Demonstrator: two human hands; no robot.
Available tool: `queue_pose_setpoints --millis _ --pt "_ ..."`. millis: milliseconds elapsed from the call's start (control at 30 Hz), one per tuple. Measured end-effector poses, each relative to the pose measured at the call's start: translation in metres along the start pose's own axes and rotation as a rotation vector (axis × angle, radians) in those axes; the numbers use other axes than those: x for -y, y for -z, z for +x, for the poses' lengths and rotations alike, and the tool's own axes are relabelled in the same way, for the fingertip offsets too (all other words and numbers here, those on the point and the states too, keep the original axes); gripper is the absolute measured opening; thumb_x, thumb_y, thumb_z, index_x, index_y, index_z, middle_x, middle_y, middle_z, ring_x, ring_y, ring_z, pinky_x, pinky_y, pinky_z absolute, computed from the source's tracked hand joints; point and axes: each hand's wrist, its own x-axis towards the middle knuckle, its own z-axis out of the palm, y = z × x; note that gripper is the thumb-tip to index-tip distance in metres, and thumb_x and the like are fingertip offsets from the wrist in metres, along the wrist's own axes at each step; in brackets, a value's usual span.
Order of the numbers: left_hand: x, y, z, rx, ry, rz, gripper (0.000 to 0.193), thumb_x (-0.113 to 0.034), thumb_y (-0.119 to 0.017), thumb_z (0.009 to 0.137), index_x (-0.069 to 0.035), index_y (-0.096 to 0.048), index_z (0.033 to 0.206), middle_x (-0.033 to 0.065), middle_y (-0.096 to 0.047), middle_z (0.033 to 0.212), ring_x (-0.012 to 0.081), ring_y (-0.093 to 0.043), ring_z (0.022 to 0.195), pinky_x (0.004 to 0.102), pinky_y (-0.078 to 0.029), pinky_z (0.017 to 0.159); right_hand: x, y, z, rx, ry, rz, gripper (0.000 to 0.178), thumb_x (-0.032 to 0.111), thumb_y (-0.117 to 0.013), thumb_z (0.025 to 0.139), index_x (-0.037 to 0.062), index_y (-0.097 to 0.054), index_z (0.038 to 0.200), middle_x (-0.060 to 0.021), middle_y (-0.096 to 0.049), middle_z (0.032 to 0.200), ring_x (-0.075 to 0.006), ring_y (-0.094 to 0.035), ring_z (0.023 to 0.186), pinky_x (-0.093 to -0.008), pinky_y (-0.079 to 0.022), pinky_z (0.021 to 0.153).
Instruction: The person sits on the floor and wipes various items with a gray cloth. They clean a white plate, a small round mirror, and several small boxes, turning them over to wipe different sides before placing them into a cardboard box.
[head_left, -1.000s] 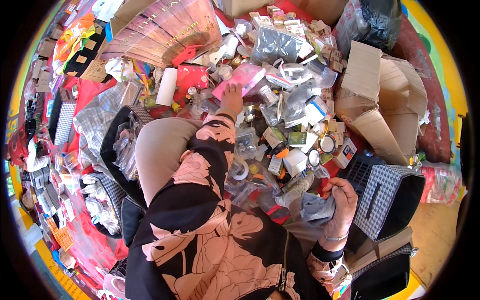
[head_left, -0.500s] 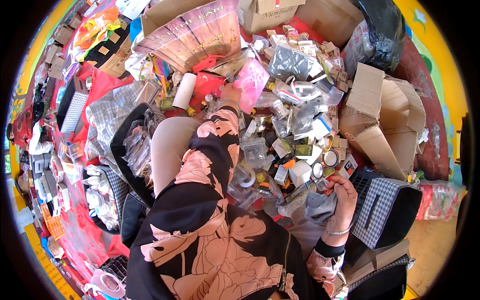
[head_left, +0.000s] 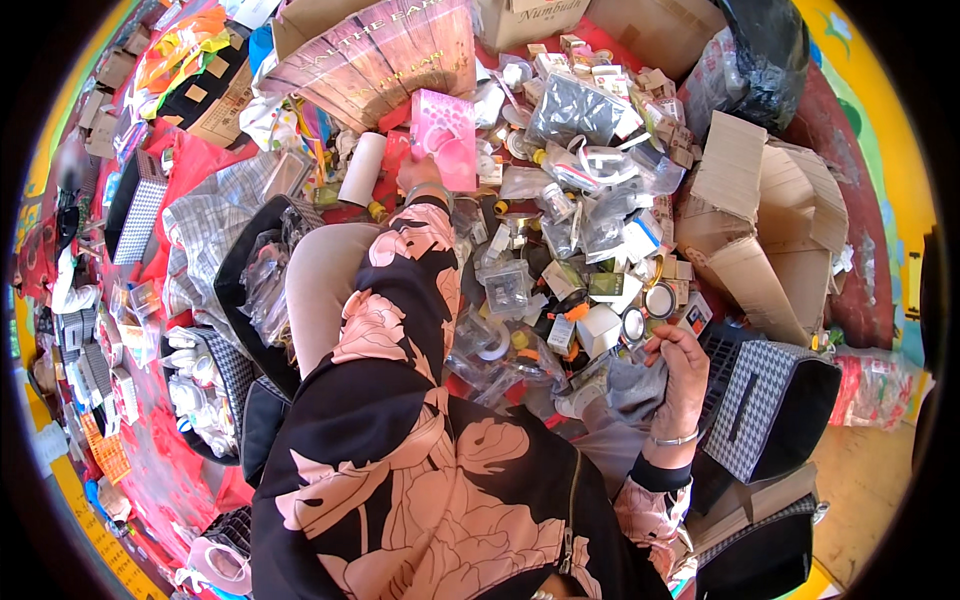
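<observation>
- Pink printed pack (head_left: 445, 135) was held over the pile's far-left part, toward the far edge of the red sheet (head_left: 608, 40).
- Left hand (head_left: 421, 175) had its fingers closed on the near-left corner, probably to keep the printed face uncovered.
- Right hand (head_left: 682, 383) was half curled beside a grey cloth (head_left: 632, 390) (couldn't tell if it gripped anything).
- White roll (head_left: 360, 168) lay near the pack, crowding its left.
- Small boxes (head_left: 598, 328) and clear plastic packs (head_left: 505, 285) cluttered the middle.
- Open carton (head_left: 795, 230) and checked bin (head_left: 765, 410) blocked the right side.
</observation>
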Motion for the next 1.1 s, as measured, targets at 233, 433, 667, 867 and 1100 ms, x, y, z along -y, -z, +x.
queue_pose_setpoints --millis 233,433,667,867,1100 --pt "-0.032 0.032 -0.024 -0.174 0.298 0.394 0.029 -0.017 -0.054 0.08 -0.014 -0.064 0.107 0.0131 -0.062 0.106 0.0306 -0.058 0.101 0.0426 -0.046 0.084 0.007 -0.002 -0.007 -0.012 -0.041 0.043 0.02 -0.003 -0.048 0.08 -0.0054 -0.064 0.092 -0.0082 -0.063 0.076 -0.0115 -0.056 0.065 -0.0213 -0.043 0.062" --pt "0.033 -0.027 0.008 -0.533 -0.099 0.275 0.032 -0.019 -0.05 0.084 -0.014 -0.055 0.115 0.0111 -0.048 0.128 0.0305 -0.042 0.122 0.0488 -0.035 0.097 0.016 -0.006 -0.013 0.043 -0.083 0.025 0.02 -0.002 -0.048 0.081 -0.0036 -0.064 0.092 -0.0064 -0.062 0.075 -0.0094 -0.055 0.064 -0.0198 -0.042 0.061" --pt "-0.014 -0.059 -0.089 0.183 -0.909 0.518 0.036 -0.021 -0.062 0.076 -0.007 -0.063 0.11 0.0177 -0.054 0.121 0.0355 -0.045 0.118 0.0464 -0.036 0.099 0.018 -0.005 -0.031 0.065 -0.096 0.021 0.02 -0.001 -0.049 0.082 -0.0022 -0.065 0.094 -0.004 -0.064 0.078 -0.0072 -0.055 0.067 -0.0189 -0.042 0.062" --pt "-0.031 -0.111 -0.207 0.657 -1.355 0.379 0.045 -0.033 -0.063 0.077 -0.007 -0.059 0.114 0.0236 -0.046 0.128 0.042 -0.039 0.123 0.0463 -0.03 0.105 0.03 -0.017 -0.051 0.222 -0.113 -0.056 0.02 -0.001 -0.049 0.084 -0.0036 -0.064 0.095 -0.0046 -0.063 0.079 -0.0084 -0.057 0.07 -0.0205 -0.046 0.063" --pt "-0.057 -0.174 -0.326 1.099 -1.618 0.767 0.068 -0.045 -0.06 0.078 -0.009 -0.043 0.134 0.0188 -0.025 0.147 0.0331 -0.016 0.139 0.0438 -0.016 0.111 0.021 0.014 -0.055 0.126 0.005 -0.164 0.019 -0.004 -0.049 0.081 -0.002 -0.063 0.095 -0.0093 -0.063 0.078 -0.0139 -0.061 0.069 -0.0257 -0.048 0.063"
